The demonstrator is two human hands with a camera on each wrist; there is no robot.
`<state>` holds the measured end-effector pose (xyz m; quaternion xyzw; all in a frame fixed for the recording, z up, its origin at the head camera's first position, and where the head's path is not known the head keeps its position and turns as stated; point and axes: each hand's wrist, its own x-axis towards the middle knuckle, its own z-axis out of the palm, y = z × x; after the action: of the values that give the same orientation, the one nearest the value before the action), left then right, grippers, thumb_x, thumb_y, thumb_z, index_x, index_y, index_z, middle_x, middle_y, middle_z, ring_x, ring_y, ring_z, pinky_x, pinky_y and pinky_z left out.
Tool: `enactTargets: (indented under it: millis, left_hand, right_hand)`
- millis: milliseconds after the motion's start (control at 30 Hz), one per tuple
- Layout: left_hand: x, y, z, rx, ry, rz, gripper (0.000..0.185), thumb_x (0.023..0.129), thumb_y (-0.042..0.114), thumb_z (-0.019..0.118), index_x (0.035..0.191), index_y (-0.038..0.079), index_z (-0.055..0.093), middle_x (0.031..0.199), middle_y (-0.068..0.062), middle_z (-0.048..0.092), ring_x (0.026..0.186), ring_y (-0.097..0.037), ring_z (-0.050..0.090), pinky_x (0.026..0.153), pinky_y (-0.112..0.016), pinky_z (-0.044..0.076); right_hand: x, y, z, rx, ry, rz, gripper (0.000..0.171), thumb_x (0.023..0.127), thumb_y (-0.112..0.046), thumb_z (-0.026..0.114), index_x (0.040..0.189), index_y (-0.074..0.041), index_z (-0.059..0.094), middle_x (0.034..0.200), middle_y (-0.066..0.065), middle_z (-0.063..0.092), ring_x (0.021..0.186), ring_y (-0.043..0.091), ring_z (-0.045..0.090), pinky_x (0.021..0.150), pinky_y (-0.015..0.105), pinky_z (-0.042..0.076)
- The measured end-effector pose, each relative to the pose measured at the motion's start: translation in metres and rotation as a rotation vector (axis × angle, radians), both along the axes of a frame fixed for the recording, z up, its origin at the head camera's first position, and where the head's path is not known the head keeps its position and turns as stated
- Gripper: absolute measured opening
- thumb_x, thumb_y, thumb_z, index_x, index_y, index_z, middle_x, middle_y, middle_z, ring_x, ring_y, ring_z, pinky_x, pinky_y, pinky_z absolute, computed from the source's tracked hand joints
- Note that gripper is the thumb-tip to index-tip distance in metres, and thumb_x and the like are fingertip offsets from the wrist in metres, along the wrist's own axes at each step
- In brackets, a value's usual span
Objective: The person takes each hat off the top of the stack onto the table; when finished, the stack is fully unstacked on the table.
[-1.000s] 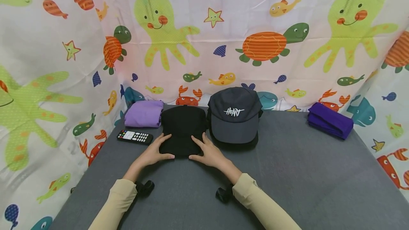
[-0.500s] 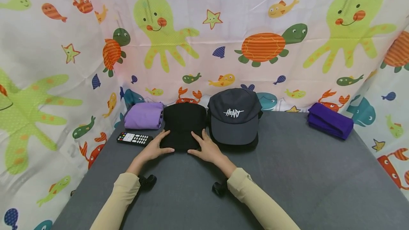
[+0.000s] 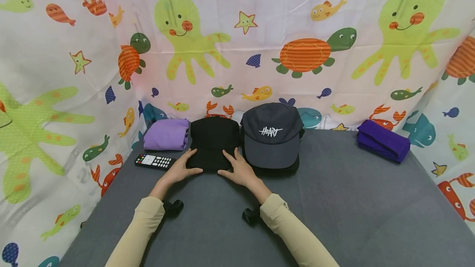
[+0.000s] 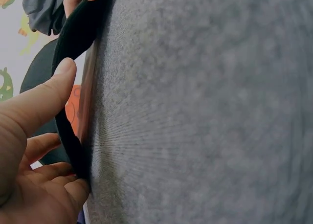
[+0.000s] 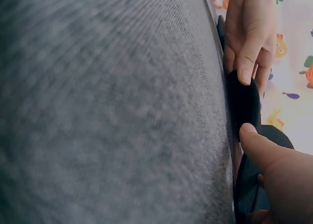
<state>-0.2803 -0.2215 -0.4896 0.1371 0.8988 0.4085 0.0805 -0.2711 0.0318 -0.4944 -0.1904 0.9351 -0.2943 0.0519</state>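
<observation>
A black cap [image 3: 215, 133] sits at the back of the grey table, its brim toward me. My left hand [image 3: 179, 170] holds the brim's left side and my right hand [image 3: 240, 171] its right side. In the left wrist view the thumb lies on the front edge of the curved brim [image 4: 80, 31], with the other fingers around its side. From the right wrist view, both thumbs touch that same brim [image 5: 243, 104], and the right fingers are partly hidden. Close on the right stands a dark grey cap [image 3: 272, 139] with white lettering, a black brim showing beneath it.
Left of the black cap lies a folded lilac cloth [image 3: 166, 135], with a black remote control [image 3: 155, 161] in front of it. A folded purple cloth [image 3: 384, 141] is at the far right. A curtain [image 3: 237, 65] printed with sea animals hangs behind the table [image 3: 345, 209].
Both hands have pushed the black cap a little farther back, toward the curtain, and it now sits slightly higher in the head view. The other things have stayed in place.
</observation>
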Motion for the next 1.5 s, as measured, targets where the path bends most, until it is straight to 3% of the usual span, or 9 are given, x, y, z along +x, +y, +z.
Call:
enactTargets:
  millis: [400,567,767,933,1133,1300,1500]
  left_hand:
    - [0.009,0.011,0.003,0.018,-0.030,0.071,0.087,0.080,0.039,0.071,0.147,0.009,0.025,0.153,-0.021,0.009,0.140,-0.039,0.011,0.108,-0.059,0.016]
    - [0.016,0.024,0.010,0.033,0.009,0.092,0.084,0.082,0.038,0.069,0.147,0.007,0.025,0.153,-0.022,0.011,0.139,-0.041,0.011,0.107,-0.060,0.017]
    - [0.018,0.040,0.015,0.081,0.086,0.126,0.079,0.083,0.039,0.068,0.146,0.010,0.030,0.152,-0.019,0.017,0.139,-0.038,0.017,0.107,-0.058,0.021]
    - [0.020,0.055,0.019,0.135,0.154,0.150,0.072,0.085,0.039,0.066,0.144,0.013,0.035,0.150,-0.018,0.024,0.137,-0.037,0.023,0.106,-0.056,0.025]
    - [0.022,0.078,0.025,0.223,0.232,0.146,0.064,0.087,0.036,0.064,0.142,0.016,0.039,0.148,-0.014,0.030,0.136,-0.031,0.028,0.105,-0.053,0.029]
    - [0.022,0.095,0.025,0.269,0.249,0.124,0.062,0.087,0.035,0.064,0.142,0.016,0.039,0.147,-0.014,0.032,0.136,-0.029,0.030,0.105,-0.053,0.029]
    - [0.022,0.113,0.026,0.291,0.258,0.097,0.061,0.088,0.031,0.064,0.141,0.016,0.040,0.146,-0.016,0.034,0.134,-0.030,0.032,0.105,-0.052,0.031]
  right_hand:
    - [0.008,0.007,0.001,-0.100,-0.035,0.023,0.069,0.090,-0.045,0.056,0.147,-0.019,0.028,0.152,0.023,0.010,0.137,0.044,0.018,0.104,0.056,0.029]
    - [0.016,0.011,0.001,-0.147,-0.040,0.043,0.065,0.091,-0.041,0.055,0.146,-0.015,0.030,0.151,0.023,0.016,0.136,0.043,0.021,0.105,0.056,0.026]
    - [0.027,0.015,0.006,-0.249,0.040,0.098,0.062,0.093,-0.036,0.055,0.144,-0.010,0.033,0.146,0.024,0.030,0.134,0.037,0.030,0.104,0.052,0.031]
    - [0.036,0.019,0.018,-0.289,0.098,0.122,0.058,0.093,-0.034,0.055,0.142,-0.010,0.037,0.143,0.017,0.037,0.132,0.031,0.036,0.103,0.048,0.035]
    - [0.043,0.027,0.029,-0.323,0.181,0.090,0.053,0.093,-0.030,0.057,0.140,-0.013,0.041,0.138,0.010,0.044,0.124,0.029,0.045,0.097,0.045,0.041]
    - [0.045,0.037,0.031,-0.341,0.282,0.046,0.048,0.092,-0.024,0.059,0.136,-0.014,0.046,0.127,0.010,0.051,0.106,0.025,0.054,0.083,0.039,0.048]
    - [0.043,0.055,0.034,-0.363,0.331,-0.025,0.045,0.090,-0.020,0.062,0.133,-0.014,0.050,0.124,0.008,0.052,0.103,0.029,0.053,0.082,0.038,0.047]
